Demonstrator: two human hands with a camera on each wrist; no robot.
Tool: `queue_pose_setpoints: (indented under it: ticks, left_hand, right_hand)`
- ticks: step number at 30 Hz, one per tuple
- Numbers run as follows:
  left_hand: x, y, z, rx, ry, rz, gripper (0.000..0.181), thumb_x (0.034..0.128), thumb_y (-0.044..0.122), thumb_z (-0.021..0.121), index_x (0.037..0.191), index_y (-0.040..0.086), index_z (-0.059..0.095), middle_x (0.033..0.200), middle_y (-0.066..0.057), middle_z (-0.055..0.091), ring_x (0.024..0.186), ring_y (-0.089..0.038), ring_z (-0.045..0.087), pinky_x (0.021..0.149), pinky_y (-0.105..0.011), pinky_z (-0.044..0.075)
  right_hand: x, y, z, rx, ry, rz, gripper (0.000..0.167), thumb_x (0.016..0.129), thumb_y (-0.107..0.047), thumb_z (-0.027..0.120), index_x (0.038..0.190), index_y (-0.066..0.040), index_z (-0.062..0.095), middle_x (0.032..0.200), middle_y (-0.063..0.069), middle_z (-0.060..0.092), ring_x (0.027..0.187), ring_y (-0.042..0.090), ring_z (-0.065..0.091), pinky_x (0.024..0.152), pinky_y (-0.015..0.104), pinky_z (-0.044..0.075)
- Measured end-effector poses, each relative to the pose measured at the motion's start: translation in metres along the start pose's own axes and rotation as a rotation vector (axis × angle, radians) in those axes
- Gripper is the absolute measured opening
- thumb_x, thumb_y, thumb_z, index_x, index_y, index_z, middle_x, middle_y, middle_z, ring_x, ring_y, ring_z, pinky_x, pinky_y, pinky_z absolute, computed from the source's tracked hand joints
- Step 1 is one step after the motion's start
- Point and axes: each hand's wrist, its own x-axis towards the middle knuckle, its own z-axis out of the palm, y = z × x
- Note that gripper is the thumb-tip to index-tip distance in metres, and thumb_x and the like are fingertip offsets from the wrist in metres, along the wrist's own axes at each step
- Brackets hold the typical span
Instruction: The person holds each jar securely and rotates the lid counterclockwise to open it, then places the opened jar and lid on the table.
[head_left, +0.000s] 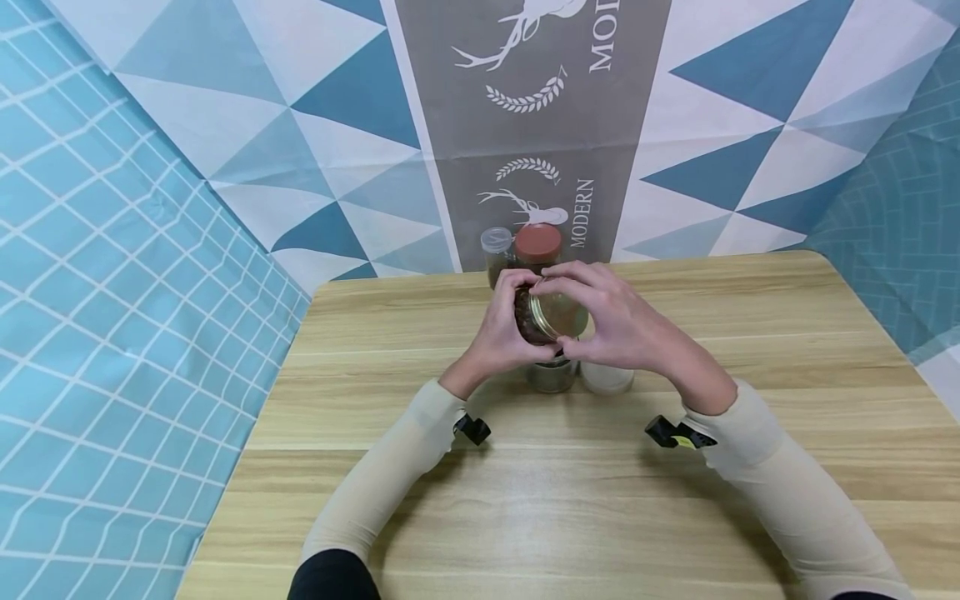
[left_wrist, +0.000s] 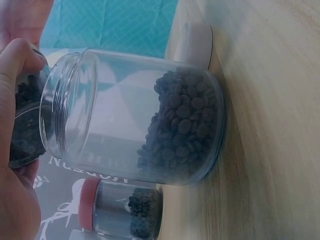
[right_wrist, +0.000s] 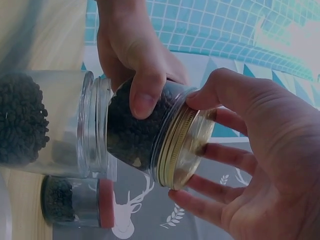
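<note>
A small glass jar of dark pieces (right_wrist: 135,127) with a gold lid (right_wrist: 185,145) is held tilted above a larger open glass jar (left_wrist: 135,120) partly filled with dark round pieces. My left hand (head_left: 498,329) grips the small jar's glass body, its thumb across the glass in the right wrist view. The fingers and thumb of my right hand (head_left: 626,321) are curled round the rim of the gold lid, which sits on the jar. In the head view the hands and the small jar cover much of the larger jar.
Behind the hands stand a jar with a red lid (head_left: 538,242) and a slim jar with a clear lid (head_left: 496,242). A white round lid (head_left: 607,379) lies on the wooden table (head_left: 525,500), right of the larger jar. A patterned cloth wall (head_left: 360,108) rises behind the table.
</note>
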Motion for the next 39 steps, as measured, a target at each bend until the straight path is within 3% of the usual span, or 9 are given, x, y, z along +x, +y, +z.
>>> queue_pose_setpoints:
  ticks: [9, 17, 23, 27, 29, 31, 35, 39]
  left_hand:
    - [0.0, 0.002, -0.002, -0.005, -0.006, 0.0, 0.098, 0.0677, 0.011, 0.102, 0.145, -0.007, 0.046, 0.146, -0.028, 0.053, 0.135, -0.041, 0.053, 0.122, -0.047, 0.051]
    - [-0.001, 0.003, -0.003, -0.013, -0.009, -0.021, 0.099, 0.067, 0.011, 0.102, 0.146, -0.008, 0.045, 0.146, -0.029, 0.053, 0.136, -0.042, 0.053, 0.123, -0.05, 0.051]
    - [0.0, 0.003, -0.002, -0.032, 0.012, -0.036, 0.096, 0.0649, 0.009, 0.098, 0.145, -0.009, 0.048, 0.146, -0.029, 0.052, 0.136, -0.042, 0.054, 0.124, -0.048, 0.051]
    - [0.0, 0.005, -0.003, -0.039, 0.016, -0.041, 0.097, 0.0656, 0.007, 0.1, 0.145, -0.009, 0.047, 0.146, -0.029, 0.052, 0.136, -0.043, 0.054, 0.123, -0.05, 0.051]
    - [-0.001, 0.006, -0.003, -0.037, 0.015, -0.04, 0.098, 0.0655, 0.007, 0.101, 0.145, -0.009, 0.047, 0.146, -0.03, 0.051, 0.137, -0.043, 0.054, 0.123, -0.051, 0.052]
    - [-0.001, 0.005, -0.003, -0.034, 0.015, -0.039, 0.098, 0.0655, 0.006, 0.101, 0.145, -0.009, 0.047, 0.146, -0.03, 0.051, 0.137, -0.043, 0.054, 0.122, -0.052, 0.052]
    - [-0.001, 0.004, -0.002, -0.022, 0.018, -0.031, 0.097, 0.0656, 0.007, 0.101, 0.145, -0.009, 0.047, 0.146, -0.03, 0.052, 0.137, -0.043, 0.054, 0.122, -0.052, 0.051]
    - [-0.001, 0.005, -0.002, -0.021, 0.013, -0.039, 0.097, 0.066, 0.008, 0.101, 0.145, -0.008, 0.048, 0.146, -0.029, 0.052, 0.137, -0.042, 0.053, 0.123, -0.052, 0.051]
  right_hand:
    - [0.0, 0.007, -0.001, -0.044, 0.008, -0.184, 0.061, 0.079, 0.001, 0.087, 0.138, -0.01, 0.074, 0.155, 0.02, 0.066, 0.142, 0.043, 0.061, 0.114, 0.065, 0.055]
    - [0.0, 0.008, -0.001, -0.029, -0.014, -0.2, 0.068, 0.079, 0.001, 0.089, 0.144, -0.008, 0.07, 0.158, 0.024, 0.061, 0.145, 0.046, 0.06, 0.115, 0.067, 0.056]
    - [0.0, 0.005, -0.003, 0.017, 0.044, -0.103, 0.08, 0.085, -0.016, 0.093, 0.158, -0.01, 0.061, 0.163, 0.026, 0.055, 0.144, 0.047, 0.061, 0.113, 0.066, 0.058]
    - [0.002, 0.001, -0.003, 0.029, 0.112, 0.069, 0.08, 0.089, -0.026, 0.093, 0.161, -0.013, 0.06, 0.149, 0.022, 0.06, 0.115, 0.039, 0.077, 0.096, 0.056, 0.067]
    - [0.003, -0.001, -0.001, 0.018, 0.122, 0.16, 0.08, 0.09, -0.032, 0.093, 0.161, -0.016, 0.06, 0.141, 0.021, 0.061, 0.097, 0.035, 0.079, 0.087, 0.052, 0.068]
    - [0.004, -0.003, 0.001, -0.001, 0.116, 0.228, 0.079, 0.091, -0.037, 0.093, 0.161, -0.017, 0.061, 0.137, 0.021, 0.063, 0.089, 0.034, 0.078, 0.084, 0.05, 0.067]
    - [0.005, -0.005, 0.004, -0.031, 0.108, 0.289, 0.077, 0.091, -0.042, 0.092, 0.158, -0.017, 0.065, 0.135, 0.022, 0.066, 0.096, 0.038, 0.073, 0.086, 0.05, 0.06]
    - [0.006, -0.007, 0.006, -0.027, 0.107, 0.296, 0.067, 0.092, -0.039, 0.092, 0.151, -0.015, 0.071, 0.128, 0.02, 0.07, 0.1, 0.038, 0.069, 0.084, 0.048, 0.056]
